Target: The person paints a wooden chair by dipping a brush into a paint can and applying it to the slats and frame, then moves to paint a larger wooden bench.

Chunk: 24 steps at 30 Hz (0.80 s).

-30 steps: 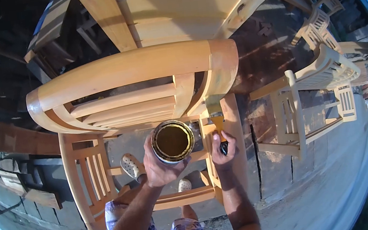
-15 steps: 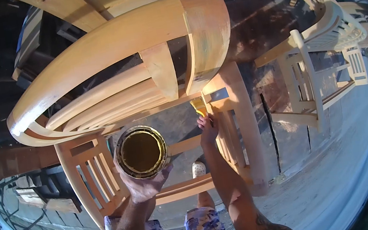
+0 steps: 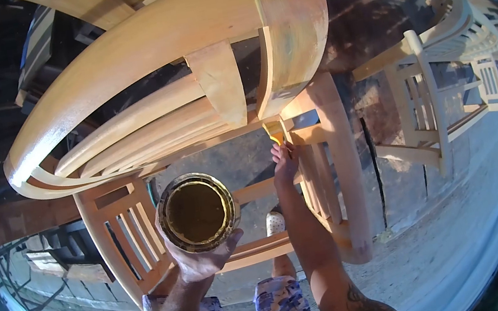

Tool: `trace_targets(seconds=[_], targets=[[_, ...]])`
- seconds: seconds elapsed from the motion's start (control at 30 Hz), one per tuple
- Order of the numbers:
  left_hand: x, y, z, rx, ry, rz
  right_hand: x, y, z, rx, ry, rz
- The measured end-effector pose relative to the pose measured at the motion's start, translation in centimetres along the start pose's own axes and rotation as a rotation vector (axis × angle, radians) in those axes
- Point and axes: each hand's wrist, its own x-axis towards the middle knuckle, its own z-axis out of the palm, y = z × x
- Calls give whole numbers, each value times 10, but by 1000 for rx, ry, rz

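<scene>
My left hand is wrapped round an open can with dark yellowish-brown liquid in it and a smeared rim. In my right hand is a paintbrush with yellow on it, its bristles up at the joint where the backrest meets the side frame. The wooden chair frame stands around my legs, with a curved, slatted backrest on the far side. Slatted side panels rise at left and right. Most of the brush handle is hidden by my fingers.
More pale wooden chair frames stand to the right on the concrete floor. Dark wooden pieces and scraps lie at the left. Another wooden frame is close behind the backrest. A front rail crosses by my shins.
The view has shifted slightly, so the backrest sits higher and the chairs on the right lie farther right. Both hands keep their holds; the brush remains at the same joint.
</scene>
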Motion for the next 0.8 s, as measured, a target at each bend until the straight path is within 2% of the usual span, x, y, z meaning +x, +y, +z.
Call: trace_targets(seconds=[0.07, 0.2, 0.23, 0.37, 0.4, 0.47, 0.57, 0.67, 0.77, 0.8], targets=[[-1, -2, 4, -132, 55, -51, 17, 2, 16, -16, -14, 40], [-11, -7, 18, -400, 113, -131, 27, 2, 21, -11, 12, -44], [-10, -8, 18, -386, 104, -128, 29, 5, 16, 17, 85, -66], [-10, -4, 16, -121, 27, -70, 28, 21, 18, 29, 9, -24], [-11, -2, 15, -80, 9, -53, 27, 25, 19, 43, 3, -91], [-9, -2, 13, -69, 1, -49, 30, 32, 23, 72, -9, -231], [-9, 3, 14, -157, 23, -104, 18, 20, 30, -93, 88, -287], [-5, 11, 10, -181, 18, -126, 25, 18, 31, -135, 79, -166], [1, 19, 6, -165, 10, -100, 20, 5, 29, -199, 66, -281], [2, 20, 6, -174, 6, -96, 17, 7, 22, -191, 72, -218]])
